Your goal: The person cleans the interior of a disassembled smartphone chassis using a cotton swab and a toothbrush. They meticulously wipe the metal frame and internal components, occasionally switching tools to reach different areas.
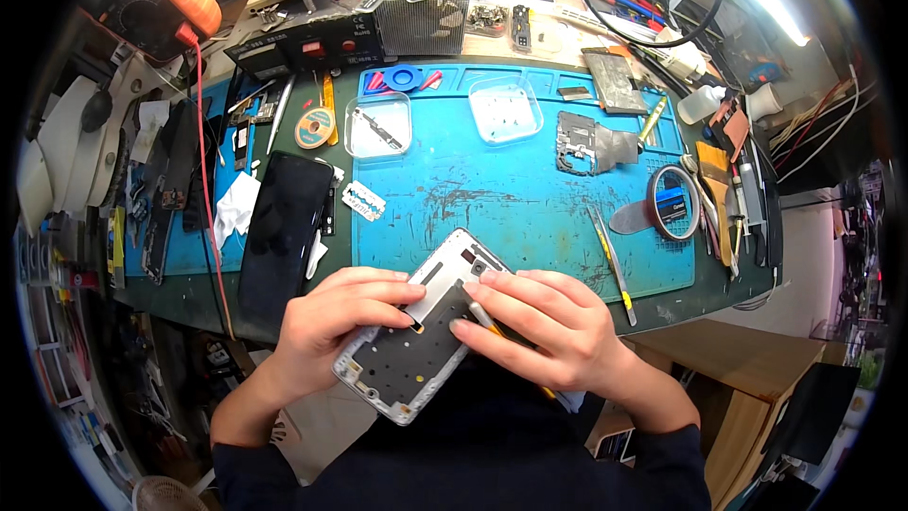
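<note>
A phone's metal mid-frame (397,351) is held tilted over the front edge of the bench, its dark inner plate facing up. My left hand (340,319) grips its left edge, thumb and fingers lying over the inner face. In my right hand (546,326) is a slim hand tool (488,318) with a silver front part and a yellow-orange handle. Its tip is by the inner plate, and my fingers hide much of it. The right fingertips rest against the frame near a small camera module (479,267). I cannot tell whether the tip touches the plate.
On the blue silicone mat (454,177) lie a razor blade (364,200), tweezers (613,266), a tape roll (674,202) and a phone inner cover (585,145). Screws sit in a clear box (505,110); another box (378,124) holds a strip part. A dark phone screen (284,234) lies at left.
</note>
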`<move>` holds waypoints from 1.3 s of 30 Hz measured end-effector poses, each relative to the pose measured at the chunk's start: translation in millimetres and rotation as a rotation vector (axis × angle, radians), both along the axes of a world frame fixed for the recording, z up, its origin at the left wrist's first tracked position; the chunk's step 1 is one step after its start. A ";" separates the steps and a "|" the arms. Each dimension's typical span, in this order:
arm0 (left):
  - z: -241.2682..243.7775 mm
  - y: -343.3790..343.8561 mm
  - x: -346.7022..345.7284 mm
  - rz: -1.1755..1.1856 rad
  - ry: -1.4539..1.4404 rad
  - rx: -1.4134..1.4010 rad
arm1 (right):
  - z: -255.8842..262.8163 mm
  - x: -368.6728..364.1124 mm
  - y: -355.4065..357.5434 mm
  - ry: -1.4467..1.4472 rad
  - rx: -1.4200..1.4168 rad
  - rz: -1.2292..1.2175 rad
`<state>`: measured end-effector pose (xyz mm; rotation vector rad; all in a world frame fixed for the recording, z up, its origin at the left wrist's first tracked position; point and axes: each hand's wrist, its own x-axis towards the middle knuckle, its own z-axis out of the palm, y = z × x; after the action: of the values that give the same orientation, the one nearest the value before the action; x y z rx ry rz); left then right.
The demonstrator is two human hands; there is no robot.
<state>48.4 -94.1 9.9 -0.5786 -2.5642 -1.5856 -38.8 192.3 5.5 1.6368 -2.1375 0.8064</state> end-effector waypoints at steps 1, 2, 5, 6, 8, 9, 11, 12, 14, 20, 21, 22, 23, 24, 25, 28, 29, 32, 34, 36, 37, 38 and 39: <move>1.2 -0.6 -2.0 0.015 -0.010 0.047 | -1.6 0.3 -2.9 0.065 0.027 -0.027; 3.1 -5.4 -3.2 -0.012 0.022 -0.016 | -1.9 2.4 -5.5 0.071 -0.009 -0.041; 11.4 -5.2 -4.9 0.123 -0.025 -0.113 | -0.3 11.7 -4.0 0.106 -0.068 -0.099; 12.2 -9.8 -7.4 0.145 0.101 -0.256 | 2.4 15.1 -0.8 0.126 -0.060 -0.126; 16.7 -6.6 3.0 0.238 0.182 -0.242 | 2.8 17.3 2.2 0.151 -0.063 -0.171; 19.6 -1.4 11.2 0.279 0.203 -0.195 | 2.9 19.7 4.1 0.133 -0.040 -0.172; 27.3 12.7 14.5 0.122 0.352 -0.337 | 1.7 24.0 6.6 0.099 0.004 -0.163; 25.9 23.8 22.1 0.046 0.355 -0.508 | -0.9 25.7 4.9 0.093 0.002 -0.168; 11.1 40.7 22.5 0.013 0.303 -0.636 | -4.9 28.7 3.4 0.081 0.008 -0.187; -2.6 45.0 17.7 0.003 0.328 -0.780 | -1.8 20.7 25.7 -0.230 -0.025 -0.121; -2.1 46.1 18.2 0.010 0.303 -0.770 | -1.4 17.1 33.3 -0.329 -0.030 -0.127; -0.3 46.9 17.0 0.001 0.307 -0.793 | -3.6 15.8 34.6 -0.448 -0.107 -0.141; 2.6 47.6 15.8 -0.007 0.310 -0.816 | -5.7 14.4 35.5 -0.567 -0.186 -0.155; 5.1 47.8 14.6 -0.019 0.314 -0.840 | -5.3 11.5 36.2 -0.553 -0.205 -0.154; 6.3 47.9 14.8 -0.023 0.313 -0.843 | -2.9 9.4 34.6 -0.513 -0.187 -0.183; 11.4 48.9 14.9 -0.040 0.311 -0.853 | -0.8 6.0 28.0 -0.435 -0.181 -0.275; 15.3 49.1 13.6 -0.048 0.307 -0.859 | -0.5 5.7 26.9 -0.434 -0.170 -0.278; 20.9 49.3 11.4 -0.070 0.304 -0.874 | -3.0 4.9 25.8 -0.430 -0.158 -0.302; 22.5 48.1 9.5 -0.079 0.314 -0.876 | -2.3 4.3 27.7 -0.456 -0.146 -0.303; 23.3 47.2 8.3 -0.087 0.327 -0.871 | -3.6 3.9 30.2 -0.495 -0.166 -0.301; 23.6 47.2 8.1 -0.088 0.325 -0.865 | -6.1 3.5 31.6 -0.520 -0.193 -0.299; 23.8 47.4 8.0 -0.089 0.323 -0.858 | -7.5 3.7 32.6 -0.546 -0.220 -0.296; 23.8 47.6 7.3 -0.089 0.322 -0.851 | -5.4 5.1 32.4 -0.594 -0.231 -0.309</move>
<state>55.8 -46.5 33.7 -0.9063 -2.8637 -0.2801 -33.7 224.7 0.1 0.9909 -2.4643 1.5046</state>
